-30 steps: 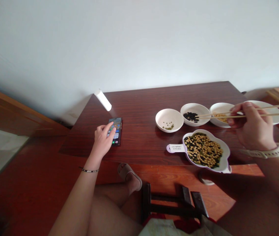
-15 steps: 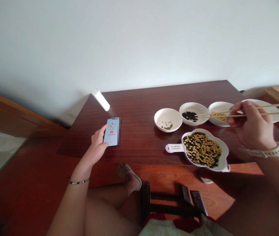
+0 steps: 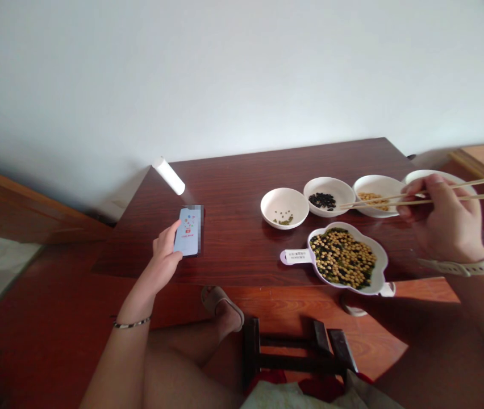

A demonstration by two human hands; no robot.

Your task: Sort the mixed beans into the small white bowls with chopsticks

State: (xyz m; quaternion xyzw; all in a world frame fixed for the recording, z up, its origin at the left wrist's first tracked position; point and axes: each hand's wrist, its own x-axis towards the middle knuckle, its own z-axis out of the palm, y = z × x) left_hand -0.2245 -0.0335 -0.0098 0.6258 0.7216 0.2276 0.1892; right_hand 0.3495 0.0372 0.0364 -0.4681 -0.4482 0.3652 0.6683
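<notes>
Table: dark wooden table [image 3: 233, 250] bearing everything below.
Dish: white lilac-handled dish [image 3: 384, 266] of mixed beans [image 3: 342, 260], just below the right hand [image 3: 440, 224].
Bowls: green-bean bowl [image 3: 284, 199], black-bean bowl [image 3: 325, 190], soybean bowl [image 3: 372, 183] in a row.
Grip: right fingers clamped bamboo chopsticks [image 3: 450, 193], tips together at the soybean bowl's rim; any bean there was too small to tell.
Left hand: left hand [image 3: 165, 253] against a phone [image 3: 188, 230]; grip unclear, screen blurred.
Hidden: fourth bowl [image 3: 433, 174], partly behind the right hand.
</notes>
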